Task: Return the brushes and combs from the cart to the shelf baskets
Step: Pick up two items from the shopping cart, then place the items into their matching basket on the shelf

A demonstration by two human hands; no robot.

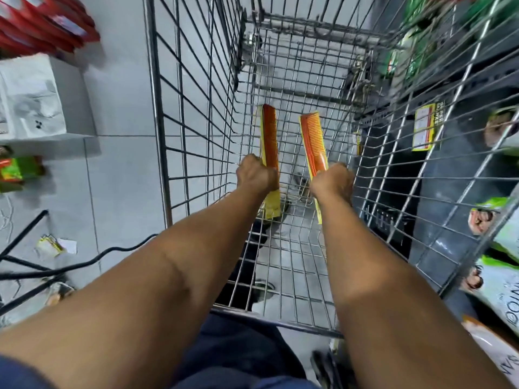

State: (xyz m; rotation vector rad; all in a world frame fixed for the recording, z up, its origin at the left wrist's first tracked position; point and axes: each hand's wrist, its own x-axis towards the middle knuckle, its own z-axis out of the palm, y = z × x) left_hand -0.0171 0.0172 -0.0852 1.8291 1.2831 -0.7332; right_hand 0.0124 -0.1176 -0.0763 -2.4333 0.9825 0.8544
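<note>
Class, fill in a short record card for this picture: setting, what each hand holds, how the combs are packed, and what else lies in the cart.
setting: wire shopping cart seen from above, on a tiled floor, shelves to the right
left hand: closed grip on an orange comb
right hand: closed grip on a second orange comb
packing: each comb is on a yellow card
rest of cart: no other goods visible inside

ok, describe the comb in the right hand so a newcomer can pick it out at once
Start at the wire shopping cart filling the middle of the view; both hands reach down into it. The right hand grips an orange comb on a yellow card. Unlike the comb in the left hand, it shows its teeth face-on and leans left at the top.
</note>
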